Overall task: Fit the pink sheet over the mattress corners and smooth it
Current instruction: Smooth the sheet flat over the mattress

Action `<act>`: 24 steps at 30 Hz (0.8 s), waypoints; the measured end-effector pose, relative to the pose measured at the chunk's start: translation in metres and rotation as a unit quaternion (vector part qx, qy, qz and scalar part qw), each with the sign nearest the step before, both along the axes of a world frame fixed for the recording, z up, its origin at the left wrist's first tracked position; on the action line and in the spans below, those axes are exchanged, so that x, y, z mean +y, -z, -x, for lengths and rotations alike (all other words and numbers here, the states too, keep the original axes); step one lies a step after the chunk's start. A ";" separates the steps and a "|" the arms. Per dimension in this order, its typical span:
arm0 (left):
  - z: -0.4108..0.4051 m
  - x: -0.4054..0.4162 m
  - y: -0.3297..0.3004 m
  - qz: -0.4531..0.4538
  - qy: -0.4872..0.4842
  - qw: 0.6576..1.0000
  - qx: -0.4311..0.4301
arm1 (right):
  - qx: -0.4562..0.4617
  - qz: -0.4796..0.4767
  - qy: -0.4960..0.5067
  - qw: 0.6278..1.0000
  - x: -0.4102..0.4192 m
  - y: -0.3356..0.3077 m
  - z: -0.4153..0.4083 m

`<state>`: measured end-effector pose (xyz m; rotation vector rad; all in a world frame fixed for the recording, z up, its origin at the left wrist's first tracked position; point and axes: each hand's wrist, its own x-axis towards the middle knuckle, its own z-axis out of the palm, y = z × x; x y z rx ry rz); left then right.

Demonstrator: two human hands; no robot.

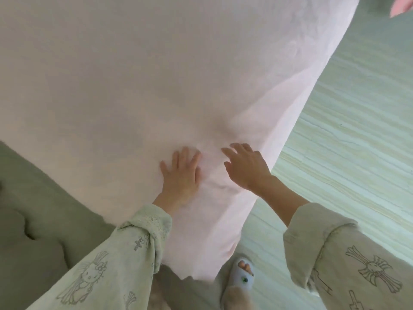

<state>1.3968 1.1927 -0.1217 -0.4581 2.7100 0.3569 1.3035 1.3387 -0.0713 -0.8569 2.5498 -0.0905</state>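
The pink sheet (145, 74) covers the mattress and fills most of the view, wrapping down over the near corner by my feet. My left hand (181, 173) presses flat on the sheet near that corner, fingers straight and spread. Beside it, my right hand (244, 167) rests on the sheet close to the right edge, fingers extended and slightly relaxed. Small wrinkles lie in the fabric between and below the two hands. The mattress itself is hidden under the sheet.
A grey tufted headboard or bed frame (33, 209) runs along the lower left. Pale wood-grain floor (346, 130) lies to the right. My slippered foot (242, 277) stands at the corner. A pink object (400, 6) shows at the top right edge.
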 end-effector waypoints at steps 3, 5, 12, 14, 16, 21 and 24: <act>-0.028 0.023 0.007 0.034 -0.013 0.999 0.008 | -0.037 -0.025 -0.053 0.998 0.002 0.018 -0.011; -0.051 0.033 0.009 0.059 -0.014 0.998 0.008 | -0.052 -0.046 -0.079 0.994 0.008 0.034 -0.031; -0.092 0.055 0.006 0.073 -0.030 0.996 -0.050 | -0.080 -0.034 -0.098 0.991 0.033 0.047 -0.062; -0.091 0.056 0.007 0.075 -0.034 0.995 -0.064 | -0.095 -0.038 -0.109 0.989 0.039 0.043 -0.063; -0.091 0.057 0.006 0.077 -0.037 0.994 -0.065 | -0.111 -0.041 -0.126 0.985 0.045 0.041 -0.065; -0.096 0.065 0.000 0.092 -0.059 0.994 -0.021 | -0.154 -0.044 -0.163 0.974 0.049 0.032 -0.058; -0.083 0.072 -0.011 0.100 -0.087 0.991 0.007 | -0.157 -0.045 -0.188 0.969 0.047 0.020 -0.034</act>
